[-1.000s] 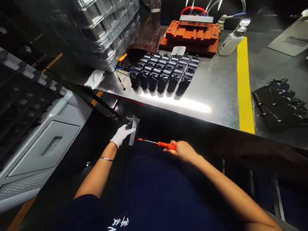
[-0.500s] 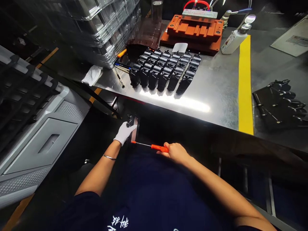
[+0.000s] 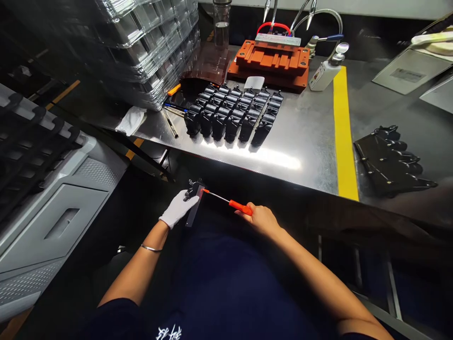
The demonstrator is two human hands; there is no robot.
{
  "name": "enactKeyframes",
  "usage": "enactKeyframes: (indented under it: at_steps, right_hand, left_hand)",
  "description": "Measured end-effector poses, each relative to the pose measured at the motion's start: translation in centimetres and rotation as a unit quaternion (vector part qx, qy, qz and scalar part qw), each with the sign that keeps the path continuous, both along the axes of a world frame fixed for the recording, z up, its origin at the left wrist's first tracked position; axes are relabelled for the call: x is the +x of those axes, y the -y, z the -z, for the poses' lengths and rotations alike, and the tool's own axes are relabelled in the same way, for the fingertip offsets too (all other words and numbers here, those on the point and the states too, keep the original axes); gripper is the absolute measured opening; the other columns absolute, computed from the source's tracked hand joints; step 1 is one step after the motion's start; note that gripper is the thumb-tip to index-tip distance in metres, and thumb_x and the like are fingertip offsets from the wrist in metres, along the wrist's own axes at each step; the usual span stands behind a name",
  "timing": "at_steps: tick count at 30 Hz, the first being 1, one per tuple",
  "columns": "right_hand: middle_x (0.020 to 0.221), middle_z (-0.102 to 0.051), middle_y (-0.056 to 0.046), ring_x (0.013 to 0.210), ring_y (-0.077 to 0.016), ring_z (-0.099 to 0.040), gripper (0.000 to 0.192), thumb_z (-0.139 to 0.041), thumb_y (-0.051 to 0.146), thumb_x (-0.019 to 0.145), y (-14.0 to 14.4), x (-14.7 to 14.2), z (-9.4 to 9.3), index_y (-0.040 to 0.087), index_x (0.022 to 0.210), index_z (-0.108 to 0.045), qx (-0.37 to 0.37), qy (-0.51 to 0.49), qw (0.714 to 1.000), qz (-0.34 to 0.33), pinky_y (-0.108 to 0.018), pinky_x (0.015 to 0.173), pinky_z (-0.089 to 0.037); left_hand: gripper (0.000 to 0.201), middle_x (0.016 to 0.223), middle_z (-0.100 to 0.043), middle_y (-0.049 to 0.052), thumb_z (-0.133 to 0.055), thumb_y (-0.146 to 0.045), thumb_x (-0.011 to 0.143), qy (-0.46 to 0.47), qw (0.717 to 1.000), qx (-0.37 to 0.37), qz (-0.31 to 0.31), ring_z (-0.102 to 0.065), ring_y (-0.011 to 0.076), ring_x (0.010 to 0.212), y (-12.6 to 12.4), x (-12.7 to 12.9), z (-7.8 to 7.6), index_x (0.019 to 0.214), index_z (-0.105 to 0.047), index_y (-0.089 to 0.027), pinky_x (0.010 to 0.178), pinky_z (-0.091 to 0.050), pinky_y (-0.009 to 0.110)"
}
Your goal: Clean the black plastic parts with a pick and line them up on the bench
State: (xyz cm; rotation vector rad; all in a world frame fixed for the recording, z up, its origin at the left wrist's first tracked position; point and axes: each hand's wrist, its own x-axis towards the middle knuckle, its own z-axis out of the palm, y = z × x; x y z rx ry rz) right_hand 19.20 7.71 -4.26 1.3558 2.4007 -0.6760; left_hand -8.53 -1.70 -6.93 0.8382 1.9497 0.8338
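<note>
My left hand (image 3: 177, 208), in a white glove, is closed around a black moulded part (image 3: 195, 205) with a long flat face and small lugs at its upper end. My bare right hand (image 3: 260, 218) grips a thin-shafted tool with an orange handle (image 3: 240, 208). Its small orange tip lies at the upper end of the part's flat face; whether it presses there I cannot tell. Both hands are in front of the dark shirt, below the table edge. On the metal table (image 3: 311, 165), rows of similar black parts (image 3: 230, 115) stand close together.
Behind the rows sits an orange-brown fixture (image 3: 269, 61), with a white bottle (image 3: 325, 73) to its right. Clear plastic trays (image 3: 141, 52) are stacked at left, near a white cloth (image 3: 130, 120). Yellow tape (image 3: 345, 141) crosses the table; more black parts (image 3: 389, 160) lie beyond it.
The tool's tip has moved from the lower end of the part's flat face to its upper end. The part has tilted slightly, and the camera view has shifted.
</note>
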Motion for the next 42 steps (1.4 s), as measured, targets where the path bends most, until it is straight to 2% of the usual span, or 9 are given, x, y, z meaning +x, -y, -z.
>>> enactKeyframes:
  at_steps: [6,11,17,20,24,28,34,40,42]
  right_hand:
    - [0.063,-0.062,-0.001,0.061,-0.0179,-0.062,0.052,-0.037,0.069,0.089,-0.2,1.1,-0.2,0.021,0.081,-0.056,-0.042,-0.044,0.998,-0.010,-0.025,0.053,-0.028]
    - [0.057,-0.054,0.002,0.054,-0.0136,-0.053,0.048,-0.045,0.066,0.088,-0.7,2.6,-0.4,0.022,0.072,-0.055,-0.104,-0.092,0.989,-0.052,-0.023,0.051,-0.026]
    - [0.056,-0.056,0.002,0.053,-0.0142,-0.054,0.044,-0.049,0.065,0.086,0.4,2.7,-0.7,0.023,0.074,-0.057,-0.087,-0.071,0.992,-0.064,-0.024,0.051,-0.025]
    - [0.058,-0.059,0.001,0.054,-0.0152,-0.057,0.045,-0.050,0.066,0.085,1.1,2.1,-1.1,0.023,0.075,-0.057,-0.097,-0.074,0.988,-0.095,-0.024,0.051,-0.026]
    - [0.064,-0.064,-0.002,0.060,-0.0171,-0.061,0.046,-0.039,0.063,0.092,1.5,1.5,-1.1,0.021,0.084,-0.058,-0.037,-0.041,0.998,-0.002,-0.025,0.053,-0.027]
    - [0.062,-0.063,-0.002,0.059,-0.0176,-0.060,0.049,-0.048,0.069,0.084,1.7,1.4,-1.1,0.022,0.078,-0.059,-0.089,-0.066,0.986,-0.121,-0.025,0.052,-0.026]
    - [0.059,-0.056,0.001,0.053,-0.0128,-0.050,0.047,-0.043,0.065,0.089,0.2,3.1,-1.1,0.021,0.075,-0.056,-0.079,-0.093,0.991,0.048,-0.023,0.051,-0.025]
    - [0.058,-0.052,0.003,0.051,-0.0091,-0.040,0.047,-0.052,0.065,0.084,0.1,5.4,0.0,0.020,0.073,-0.057,-0.161,-0.152,0.975,0.031,-0.022,0.052,-0.024]
    - [0.059,-0.053,0.002,0.051,-0.0098,-0.042,0.048,-0.050,0.066,0.084,0.3,6.2,0.4,0.020,0.074,-0.058,-0.156,-0.150,0.975,0.046,-0.022,0.052,-0.024]
  left_hand:
    - [0.045,0.116,-0.067,0.014,-0.073,-0.033,0.064,-0.054,0.998,0.002,-0.010,-0.055,0.0359,0.118,0.7,-1.7,0.4,0.107,-0.064,-0.022,0.103,-0.037,0.050]
    - [0.026,0.122,-0.068,0.005,-0.072,-0.019,0.059,-0.002,0.999,0.036,0.032,-0.034,0.0321,0.140,1.1,-4.0,-0.9,0.083,-0.072,-0.028,0.116,-0.018,0.052]
    - [0.059,0.108,-0.072,0.009,-0.073,-0.059,0.060,0.134,0.990,0.019,-0.028,-0.064,0.0286,0.108,1.0,-5.4,-1.3,0.102,-0.067,-0.019,0.095,-0.050,0.040]
    - [0.059,0.087,-0.074,0.010,-0.064,-0.070,0.065,0.192,0.978,-0.037,-0.073,-0.070,0.0276,0.083,0.9,-5.0,-0.6,0.091,-0.068,-0.017,0.076,-0.058,0.040]
    - [0.056,0.067,-0.071,0.011,-0.064,-0.071,0.066,0.250,0.958,-0.109,-0.086,-0.068,0.0267,0.061,0.4,-4.2,0.1,0.076,-0.068,-0.016,0.063,-0.059,0.043]
    - [0.055,0.063,-0.070,0.010,-0.060,-0.072,0.069,0.250,0.958,-0.108,-0.092,-0.067,0.0250,0.059,-1.0,-3.6,0.3,0.073,-0.067,-0.017,0.062,-0.059,0.041]
    - [0.054,0.102,-0.072,0.007,-0.080,-0.047,0.058,0.161,0.986,-0.008,-0.041,-0.068,0.0250,0.097,-2.2,-2.3,-0.1,0.100,-0.064,-0.019,0.091,-0.053,0.038]
    - [0.037,0.112,-0.070,0.007,-0.081,-0.030,0.053,0.042,0.992,0.057,0.103,-0.042,0.0330,0.134,-1.4,-2.4,-2.0,0.088,-0.068,-0.022,0.117,-0.022,0.052]
    - [0.036,0.110,-0.071,0.008,-0.079,-0.029,0.056,0.005,0.981,0.039,0.188,-0.047,0.0341,0.130,-1.5,-2.8,-2.8,0.090,-0.069,-0.022,0.115,-0.026,0.053]
